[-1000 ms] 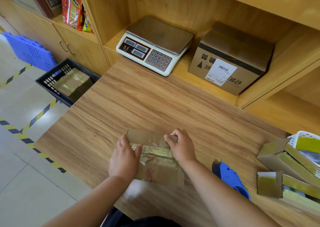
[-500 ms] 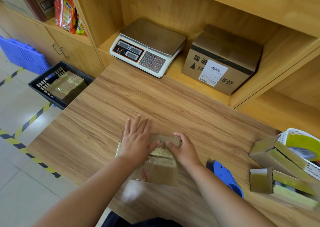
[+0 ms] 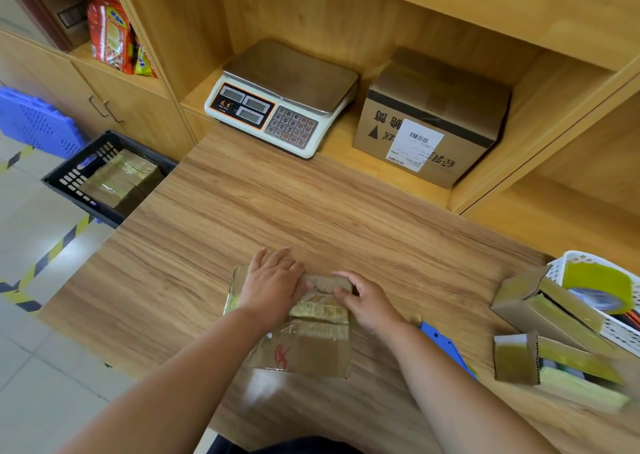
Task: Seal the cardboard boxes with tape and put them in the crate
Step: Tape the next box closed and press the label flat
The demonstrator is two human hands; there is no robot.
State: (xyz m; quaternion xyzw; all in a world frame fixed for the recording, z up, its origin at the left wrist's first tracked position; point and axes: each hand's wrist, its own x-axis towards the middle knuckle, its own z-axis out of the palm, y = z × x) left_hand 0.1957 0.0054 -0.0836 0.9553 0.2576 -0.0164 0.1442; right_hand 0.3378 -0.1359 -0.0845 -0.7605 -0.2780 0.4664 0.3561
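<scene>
- Since a second ago, our left hand [image 3: 273,287] has slid from the near left part of the box [image 3: 311,346] up to its far left corner. It has kept that place over the last half second.
- Our right hand [image 3: 369,303] has stayed at the far right corner, and the box has not shifted on the table [image 3: 263,218].
- The left hand lies palm down on the box, with its fingers nearly straight and reaching over the far edge.
- The right hand grips the far right corner, with its fingers curled over the edge and its thumb on top.
- The box lies flat near the front edge of the table, between our forearms. Shiny tape runs across its top and a red mark shows on its near part.
- A blue tape gun [image 3: 446,346] lies just right of our right forearm.
- Further right, two open boxes [image 3: 547,311] lie beside a white basket [image 3: 623,332] that holds a yellow-green roll of tape [image 3: 595,280].
- The black crate [image 3: 67,176] stands on the floor [image 3: 41,367] off the table's far left corner, with taped boxes [image 3: 121,180] inside.
- Behind the table, a shelf [image 3: 341,150] bears a scale [image 3: 280,97] and a big carton [image 3: 429,118] with a white label.
- Snack packets [image 3: 110,34] sit on a cabinet at the upper left.
- A blue plastic panel [image 3: 34,121] stands beyond the crate, and a yellow and black striped line [image 3: 59,246] crosses the floor.
</scene>
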